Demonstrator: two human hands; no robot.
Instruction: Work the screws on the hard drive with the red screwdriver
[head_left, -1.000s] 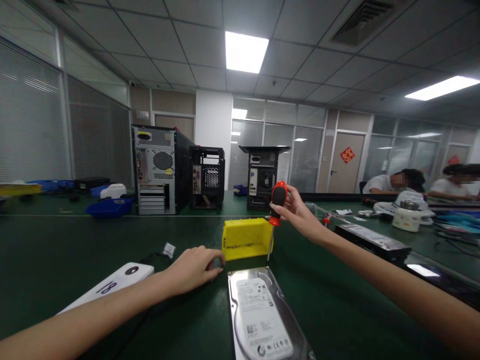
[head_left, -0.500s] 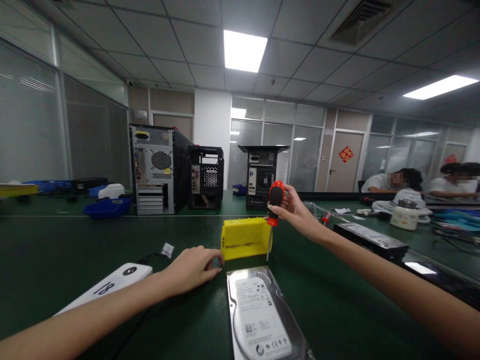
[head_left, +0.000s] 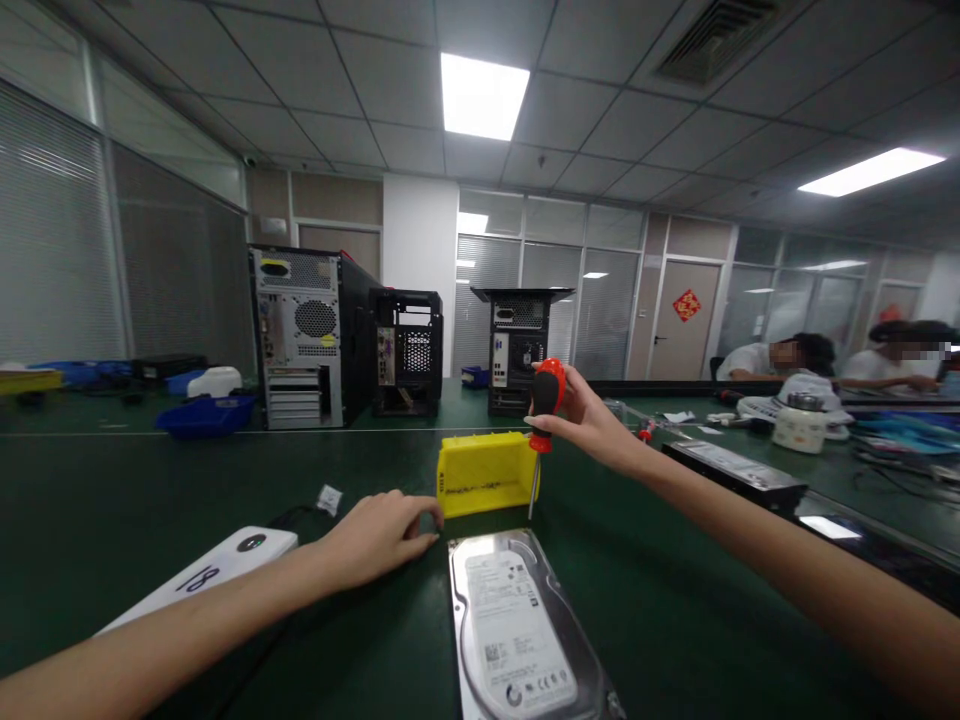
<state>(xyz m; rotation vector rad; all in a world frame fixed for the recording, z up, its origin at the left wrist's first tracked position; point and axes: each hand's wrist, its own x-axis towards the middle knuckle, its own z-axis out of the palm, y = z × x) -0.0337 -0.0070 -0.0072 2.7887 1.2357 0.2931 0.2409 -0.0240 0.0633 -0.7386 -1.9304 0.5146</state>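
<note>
Screwdriver (head_left: 541,441): at 12 to 1 o'clock from the hard drive (head_left: 517,620), nearly upright; bulbous red-and-black handle on top, slim metal shaft below, tip near the drive's far edge. Whether it touches the table (head_left: 375,655) you cannot tell.
Right hand (head_left: 577,412): your thumb and fingers are closed around the handle.
Left hand (head_left: 384,538): at 10 o'clock from the drive, your fingers loosely curled, thumb apart, nothing seen between them; the fingertips sit just beside the yellow bin (head_left: 480,458), contact unclear.
Yellow bin: at 11 to 12 o'clock, plastic, straight-walled, its opening facing you; a row of dark specks shows inside, too small to identify.
Blue tray (head_left: 206,418): farther off at 10 o'clock, smooth plastic with sloping sides; its contents are hidden from you.
Hard drive: flat on the green table before you, shiny metal casing with rounded contours, white printed label up.
White box (head_left: 217,565): at 9 to 10 o'clock, smooth, marked "18".
Grey tower case (head_left: 300,340): far back towards 11 o'clock, perforated metal.
White pot (head_left: 797,430): at 2 o'clock, rounded, with a metallic top.
</note>
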